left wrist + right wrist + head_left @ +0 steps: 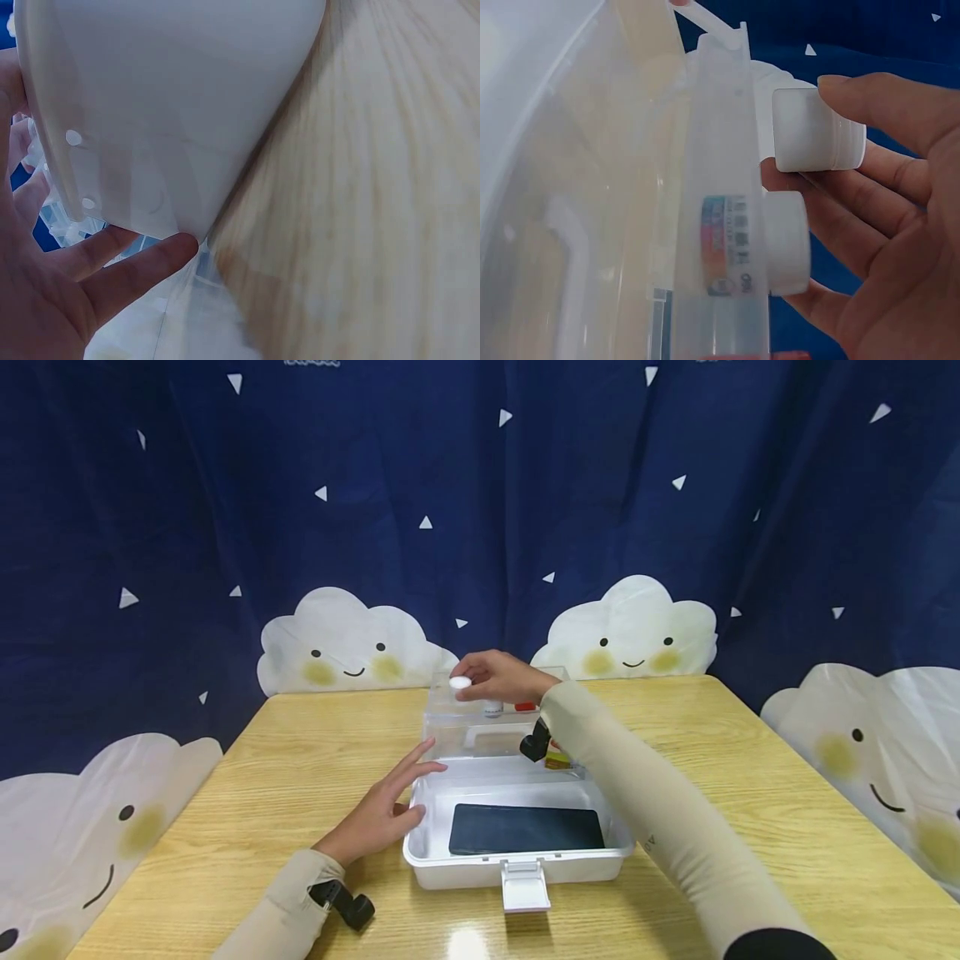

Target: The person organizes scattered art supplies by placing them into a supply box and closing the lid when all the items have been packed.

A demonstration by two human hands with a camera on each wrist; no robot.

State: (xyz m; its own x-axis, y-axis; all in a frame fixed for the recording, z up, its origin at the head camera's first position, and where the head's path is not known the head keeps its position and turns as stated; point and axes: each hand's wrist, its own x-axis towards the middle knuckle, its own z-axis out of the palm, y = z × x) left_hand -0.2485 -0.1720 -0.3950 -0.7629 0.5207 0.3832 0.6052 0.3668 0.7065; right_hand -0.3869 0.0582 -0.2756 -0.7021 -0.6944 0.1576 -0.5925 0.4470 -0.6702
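A white plastic box (442,875) lies opened on the table, its clear lid tipped up at the back. Straight, spread fingers of my left hand (378,814) rest against its left side and back corner. Over the raised lid, my right hand (498,678) pinches a small white jar (806,129) between thumb and fingers. Just below it, a second white jar (786,241) with a colourful label stands in a translucent tray (720,135). Inside the box lies a dark, flat, phone-like slab (525,829).
A red item (525,707) and a yellow packet (557,761) show by the lid, partly behind my right sleeve. The box's front latch (525,887) hangs down. Behind the wooden table (322,735) hangs a dark blue curtain (480,527) with clouds.
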